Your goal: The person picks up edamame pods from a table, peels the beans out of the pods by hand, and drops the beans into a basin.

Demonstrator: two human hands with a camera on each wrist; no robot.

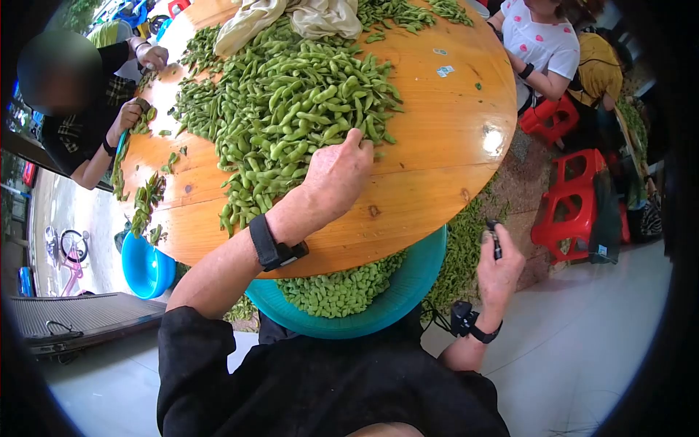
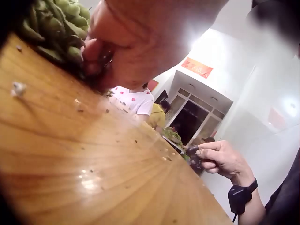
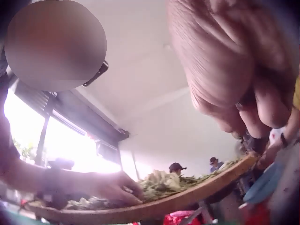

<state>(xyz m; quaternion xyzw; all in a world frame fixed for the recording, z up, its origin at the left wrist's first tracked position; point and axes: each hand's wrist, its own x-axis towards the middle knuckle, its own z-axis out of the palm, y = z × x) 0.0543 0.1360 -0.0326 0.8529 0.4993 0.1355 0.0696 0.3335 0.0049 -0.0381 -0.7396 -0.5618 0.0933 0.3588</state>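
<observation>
A large heap of green soybean pods (image 1: 291,109) covers the middle of the round wooden table (image 1: 437,109). My left hand (image 1: 335,175) is at the heap's near right edge, its fingers curled down against the pods (image 2: 56,28); whether they pinch one cannot be told. Beyond the table's near edge, my right hand (image 1: 501,269) is raised, its fingers curled around a small black object (image 1: 496,242). That object (image 2: 193,152) shows dark at the thumb and fingertips in the left wrist view. Under the table edge, a teal basin (image 1: 426,273) holds shelled green beans (image 1: 338,288).
A cream cloth (image 1: 255,25) lies on the heap's far side. One person (image 1: 80,109) handles pods at left; another person (image 1: 542,44) sits at far right. Red stools (image 1: 571,211) stand at right, a blue basin (image 1: 145,266) at left. Pods and husks (image 1: 462,255) litter the floor.
</observation>
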